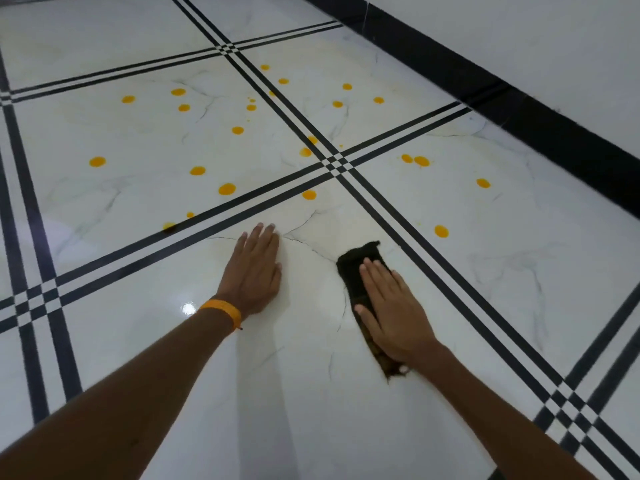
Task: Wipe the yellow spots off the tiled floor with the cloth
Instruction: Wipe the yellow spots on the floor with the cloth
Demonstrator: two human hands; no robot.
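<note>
A dark folded cloth (360, 259) lies flat on the white marble tiled floor (311, 393). My right hand (391, 306) presses down on the cloth with fingers spread, covering its near half. My left hand (254, 271) rests flat on the bare tile to the left of the cloth, holding nothing, with an orange band at the wrist. Several yellow spots dot the tiles beyond my hands. The closest are one (309, 194) just past the black stripes ahead and one (441, 231) to the right of the cloth. More yellow spots (197, 170) spread across the far left tile.
Black double stripes (242, 202) run between the tiles and cross at a checkered joint (335, 163). A black skirting band (519, 109) and a white wall (554, 36) close off the far right. A bright light reflection (188, 308) shines near my left wrist.
</note>
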